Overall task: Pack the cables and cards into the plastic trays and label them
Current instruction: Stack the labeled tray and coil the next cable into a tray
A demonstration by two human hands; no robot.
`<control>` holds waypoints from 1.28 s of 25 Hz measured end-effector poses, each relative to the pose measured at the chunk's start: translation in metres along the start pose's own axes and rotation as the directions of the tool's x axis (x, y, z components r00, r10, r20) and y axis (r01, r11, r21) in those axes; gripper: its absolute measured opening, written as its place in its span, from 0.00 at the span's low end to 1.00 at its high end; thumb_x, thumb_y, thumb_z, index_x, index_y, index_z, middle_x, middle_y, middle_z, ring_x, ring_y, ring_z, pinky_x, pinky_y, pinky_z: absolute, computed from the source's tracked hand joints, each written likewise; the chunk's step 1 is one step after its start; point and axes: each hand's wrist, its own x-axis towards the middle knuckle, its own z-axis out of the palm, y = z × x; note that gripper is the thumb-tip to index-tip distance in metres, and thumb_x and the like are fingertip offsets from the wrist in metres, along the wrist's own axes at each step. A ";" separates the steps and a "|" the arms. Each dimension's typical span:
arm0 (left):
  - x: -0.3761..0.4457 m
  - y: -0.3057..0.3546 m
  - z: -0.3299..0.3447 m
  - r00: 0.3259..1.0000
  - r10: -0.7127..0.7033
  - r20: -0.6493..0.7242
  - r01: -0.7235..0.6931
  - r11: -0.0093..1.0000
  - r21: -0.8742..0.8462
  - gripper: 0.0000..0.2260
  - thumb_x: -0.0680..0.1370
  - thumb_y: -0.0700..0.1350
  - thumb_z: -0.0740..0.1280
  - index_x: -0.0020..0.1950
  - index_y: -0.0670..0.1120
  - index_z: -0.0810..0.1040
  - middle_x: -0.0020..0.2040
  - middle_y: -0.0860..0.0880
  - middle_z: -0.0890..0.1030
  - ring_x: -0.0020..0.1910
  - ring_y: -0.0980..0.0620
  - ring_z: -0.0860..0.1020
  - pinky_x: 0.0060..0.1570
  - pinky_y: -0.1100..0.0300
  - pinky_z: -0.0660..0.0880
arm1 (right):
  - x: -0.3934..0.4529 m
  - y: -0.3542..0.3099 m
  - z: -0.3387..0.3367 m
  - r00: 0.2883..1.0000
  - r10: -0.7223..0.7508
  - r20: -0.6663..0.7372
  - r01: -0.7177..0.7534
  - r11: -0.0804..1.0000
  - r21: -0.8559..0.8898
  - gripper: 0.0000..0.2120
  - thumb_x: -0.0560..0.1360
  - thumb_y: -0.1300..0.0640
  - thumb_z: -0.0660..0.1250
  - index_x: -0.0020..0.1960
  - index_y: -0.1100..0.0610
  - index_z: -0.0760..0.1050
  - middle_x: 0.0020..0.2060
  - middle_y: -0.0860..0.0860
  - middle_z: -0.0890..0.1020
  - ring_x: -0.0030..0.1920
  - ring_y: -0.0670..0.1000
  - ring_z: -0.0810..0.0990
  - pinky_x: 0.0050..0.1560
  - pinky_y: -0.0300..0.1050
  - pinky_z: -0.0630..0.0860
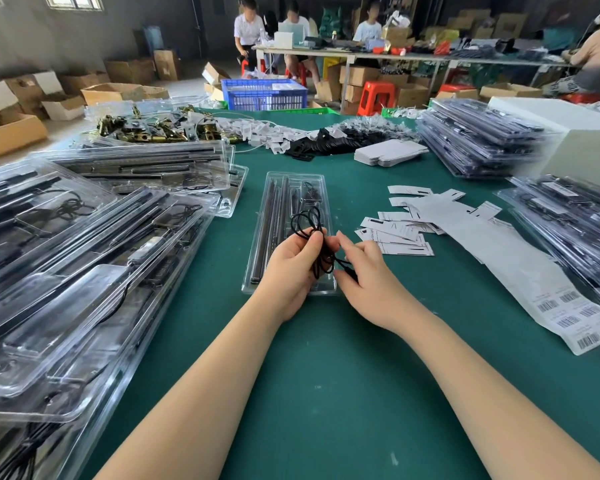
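Two hands are working one black cable (pixel 312 233): the left grip (pixel 293 268) is pinching its loops, the right grip (pixel 364 271) is clamping its tail. Beneath both, a clear tray (pixel 257 265) is lying lengthwise away from them, rods loaded. Cards (pixel 395 233) and barcode labels (pixel 575 320), rightward, are waiting.

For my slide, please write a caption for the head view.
Both hands, left and right, hold a black cable over a clear plastic tray on the green table.
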 end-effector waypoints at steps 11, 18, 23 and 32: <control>0.002 0.000 -0.002 0.999 -0.015 -0.042 0.014 1.000 -0.020 0.08 0.82 0.41 0.60 0.55 0.47 0.78 0.37 0.52 0.81 0.39 0.57 0.77 0.41 0.64 0.73 | 0.000 0.000 -0.031 0.967 0.253 0.032 -0.114 0.317 0.942 0.10 0.64 0.60 0.74 0.45 0.54 0.83 0.38 0.50 0.83 0.36 0.49 0.84 0.39 0.40 0.80; 0.000 -0.005 0.005 0.997 0.074 0.002 -0.072 0.974 0.216 0.08 0.82 0.39 0.61 0.52 0.46 0.79 0.36 0.52 0.80 0.35 0.54 0.73 0.35 0.64 0.70 | 0.002 -0.014 -0.006 0.942 0.252 -0.222 -0.012 0.687 0.727 0.15 0.75 0.63 0.70 0.55 0.46 0.79 0.36 0.45 0.83 0.34 0.44 0.81 0.38 0.36 0.78; -0.003 -0.006 0.006 0.993 0.117 0.032 -0.122 0.946 0.301 0.09 0.81 0.39 0.63 0.49 0.50 0.81 0.38 0.53 0.83 0.37 0.57 0.77 0.38 0.65 0.73 | -0.001 -0.013 -0.006 0.900 0.325 -0.292 -0.011 0.685 0.728 0.10 0.73 0.65 0.72 0.47 0.51 0.79 0.36 0.48 0.86 0.35 0.45 0.84 0.36 0.35 0.79; -0.008 -0.004 0.012 0.986 0.168 0.000 -0.154 0.903 0.400 0.10 0.79 0.42 0.66 0.46 0.55 0.84 0.35 0.55 0.83 0.31 0.60 0.74 0.33 0.68 0.70 | -0.004 -0.015 0.000 0.892 0.275 -0.359 0.038 0.746 0.665 0.11 0.74 0.63 0.71 0.48 0.46 0.83 0.43 0.46 0.86 0.44 0.46 0.85 0.48 0.40 0.80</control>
